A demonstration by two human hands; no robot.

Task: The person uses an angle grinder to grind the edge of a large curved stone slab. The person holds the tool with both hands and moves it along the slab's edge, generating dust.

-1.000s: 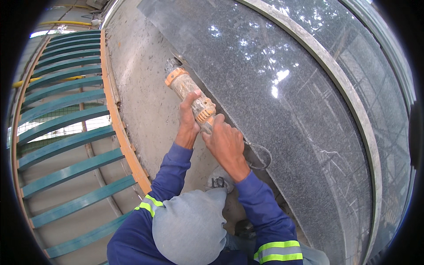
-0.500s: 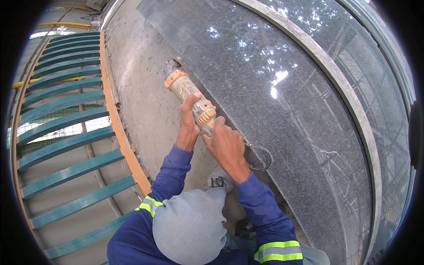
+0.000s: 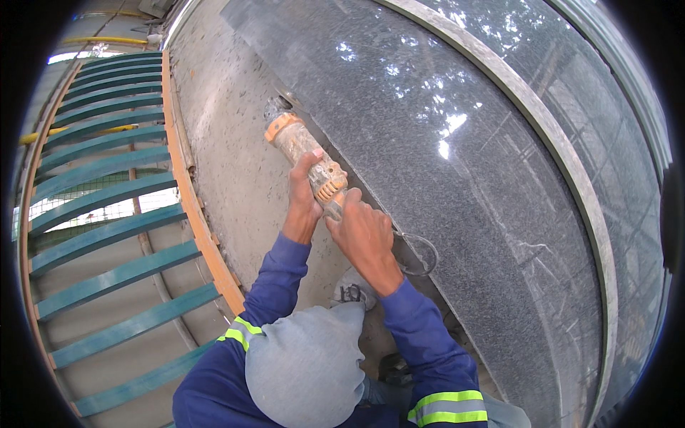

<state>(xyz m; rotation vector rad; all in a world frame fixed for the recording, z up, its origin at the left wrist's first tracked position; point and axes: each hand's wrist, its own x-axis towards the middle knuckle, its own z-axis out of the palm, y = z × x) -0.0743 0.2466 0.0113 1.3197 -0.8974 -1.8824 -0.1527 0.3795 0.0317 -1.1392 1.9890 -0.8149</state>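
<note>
A dusty orange angle grinder lies diagonally along the lower edge of a polished dark granite slab, its head at that edge. My left hand wraps round the tool's body, thumb on top. My right hand is closed on its rear end, lower and to the right. The disc is mostly hidden under the head. A grey cable loops beside my right wrist.
Dusty concrete lies left of the slab, with a shoe below my hands. A railing of teal slats in an orange frame runs along the left. A pale strip crosses the granite at right.
The grinder's head has shifted very slightly down and left since a second ago, with both hands still on it. Little else differs.
</note>
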